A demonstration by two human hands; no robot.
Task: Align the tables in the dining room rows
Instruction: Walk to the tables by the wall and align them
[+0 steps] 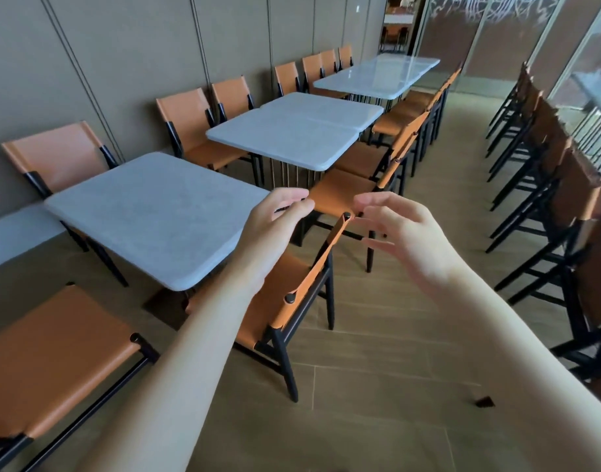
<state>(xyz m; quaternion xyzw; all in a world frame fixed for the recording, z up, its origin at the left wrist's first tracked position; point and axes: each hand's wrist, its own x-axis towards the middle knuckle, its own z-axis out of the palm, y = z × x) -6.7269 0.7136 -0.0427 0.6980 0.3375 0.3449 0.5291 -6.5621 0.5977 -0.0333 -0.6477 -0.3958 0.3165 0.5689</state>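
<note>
The nearest table sits skewed, its top turned out of line with the paired tables beyond it and the far table past those, so the aligning looks barely begun here. Over the table's right corner the left hand and right hand hover with loosely spread fingers, holding nothing; motion blur makes contact hard to judge. An orange chair stands just right of the table on a pale tiled floor.
</note>
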